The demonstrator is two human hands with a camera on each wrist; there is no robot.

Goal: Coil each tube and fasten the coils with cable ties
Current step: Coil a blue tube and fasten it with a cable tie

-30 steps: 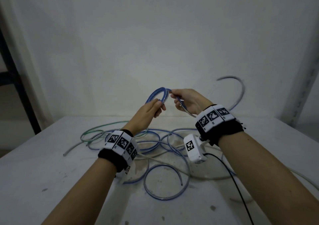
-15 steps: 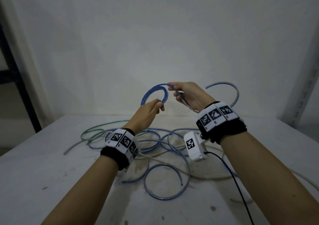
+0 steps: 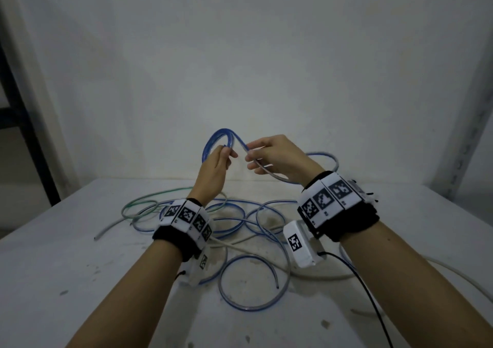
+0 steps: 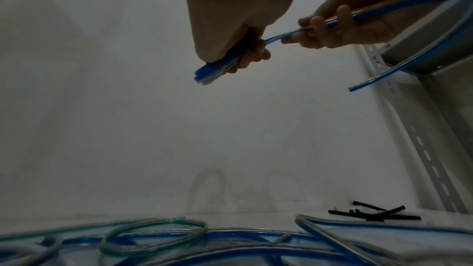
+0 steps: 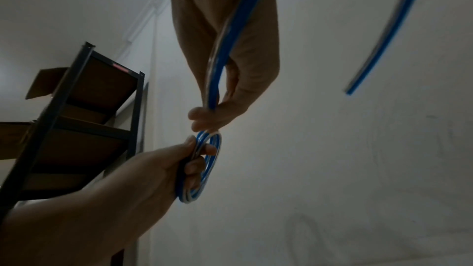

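My left hand (image 3: 225, 154) grips a small coil of blue tube (image 3: 213, 139), held up above the table (image 3: 80, 267); the same coil (image 5: 211, 169) shows edge-on in the right wrist view. Just to its right, my right hand (image 3: 252, 157) pinches the strand leading out of the coil. The loose tail (image 3: 329, 159) curves behind my right wrist and ends free (image 4: 358, 87). More blue tubes (image 3: 256, 283), a green one (image 3: 149, 198) and a pale one (image 3: 453, 273) lie tangled on the table. Black cable ties (image 4: 376, 214) lie at the back right.
A white wall (image 3: 240, 67) stands close behind the table. A dark shelf unit (image 5: 76, 118) with cardboard boxes is on the left, and a perforated metal upright (image 4: 422, 159) on the right. A black cable (image 3: 368, 294) runs from my right wrist camera.
My hands have drawn closer together and the coil has risen. The loose tail has swung lower and shorter behind my right wrist.
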